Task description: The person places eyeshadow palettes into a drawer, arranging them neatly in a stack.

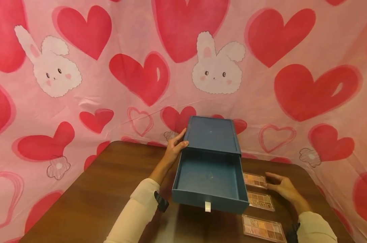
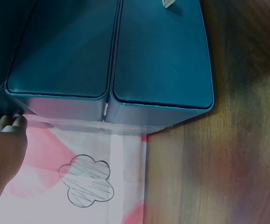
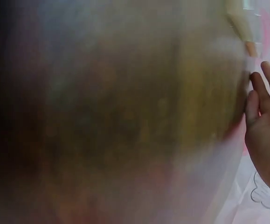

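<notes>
A blue drawer box (image 1: 213,135) stands on the table with its top drawer (image 1: 209,199) pulled out; no item shows inside. White tab (image 1: 207,206) hangs at the drawer's front. My left hand (image 1: 172,148) rests against the box's left side, thumb at the upper edge; in the left wrist view the hand (image 2: 3,151) is beside the drawer fronts (image 2: 162,56). Three palettes lie in a column right of the box: far (image 1: 254,180), middle (image 1: 260,201) and near (image 1: 263,228). My right hand (image 1: 285,190) has thumb and fingers extended at the far palette's right end; firm contact is unclear.
The brown wooden table (image 1: 110,189) extends left of the box, and its right edge runs just beyond my right hand. Behind it hangs a pink cloth (image 1: 177,91) with red hearts and white rabbits. Most of the right wrist view is blurred.
</notes>
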The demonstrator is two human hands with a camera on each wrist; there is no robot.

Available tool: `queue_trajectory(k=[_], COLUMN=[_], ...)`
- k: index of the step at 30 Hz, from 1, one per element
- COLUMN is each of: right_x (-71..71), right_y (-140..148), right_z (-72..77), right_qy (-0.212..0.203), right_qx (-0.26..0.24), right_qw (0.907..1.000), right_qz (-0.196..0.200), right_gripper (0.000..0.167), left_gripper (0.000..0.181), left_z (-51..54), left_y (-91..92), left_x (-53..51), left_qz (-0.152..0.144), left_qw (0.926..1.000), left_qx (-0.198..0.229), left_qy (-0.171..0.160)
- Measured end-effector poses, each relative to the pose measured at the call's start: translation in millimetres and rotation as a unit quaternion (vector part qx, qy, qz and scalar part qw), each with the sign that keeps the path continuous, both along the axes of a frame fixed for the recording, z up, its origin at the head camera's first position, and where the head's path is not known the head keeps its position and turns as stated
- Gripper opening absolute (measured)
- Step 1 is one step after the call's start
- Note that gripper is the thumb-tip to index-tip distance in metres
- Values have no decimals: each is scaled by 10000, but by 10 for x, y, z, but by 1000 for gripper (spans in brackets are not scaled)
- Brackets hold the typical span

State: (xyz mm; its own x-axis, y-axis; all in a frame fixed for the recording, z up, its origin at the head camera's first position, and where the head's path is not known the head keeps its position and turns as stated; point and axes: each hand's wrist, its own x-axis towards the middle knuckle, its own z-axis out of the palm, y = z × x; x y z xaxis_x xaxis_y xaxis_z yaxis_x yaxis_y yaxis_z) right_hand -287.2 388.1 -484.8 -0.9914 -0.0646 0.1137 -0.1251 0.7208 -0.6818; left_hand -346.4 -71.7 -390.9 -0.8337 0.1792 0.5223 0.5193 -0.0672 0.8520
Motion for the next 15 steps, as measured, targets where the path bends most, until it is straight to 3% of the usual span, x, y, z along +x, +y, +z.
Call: queue_trajectory(k=[9,15], right_x=[-46,-89], right_y=[-37,-35], right_z=[-65,-100], right_qy=[126,548], right_qx=[101,123], right_qw=[9987,9956], right_qz=[475,754], right_gripper=[70,65], left_gripper=[65,66], left_z=[1,4], left_y=[-13,-4], left_x=[8,9], left_qz=[31,2], left_qw=[10000,10000], left_qx=[-11,1], left_qy=[-26,-49])
